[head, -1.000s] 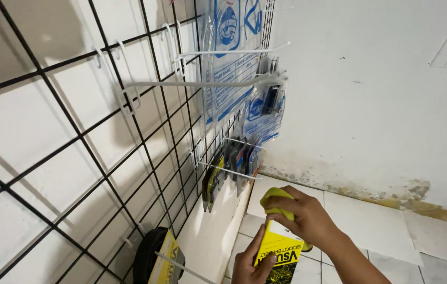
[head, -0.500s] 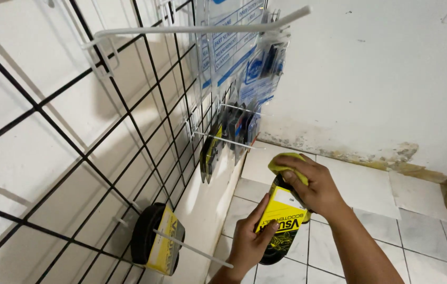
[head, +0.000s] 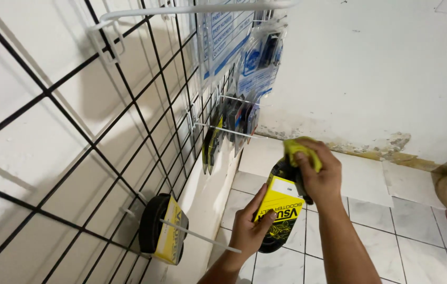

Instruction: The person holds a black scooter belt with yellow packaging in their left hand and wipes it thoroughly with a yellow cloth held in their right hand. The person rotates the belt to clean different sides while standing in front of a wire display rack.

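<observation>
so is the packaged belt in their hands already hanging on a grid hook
No, both hands hold the yellow-carded belt off the grid, above the floor.

Head view, looking down, close up

A black wire grid (head: 102,158) hangs on the white wall (head: 370,68). The wall's foot is stained above the pale tiled floor (head: 418,236).

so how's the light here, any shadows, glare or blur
Head view: even, soft light, no strong glare; the wire grid and empty hook throw faint grey shadows on the wall; bagged parts look slightly soft; grid bars bow from lens distortion.
</observation>
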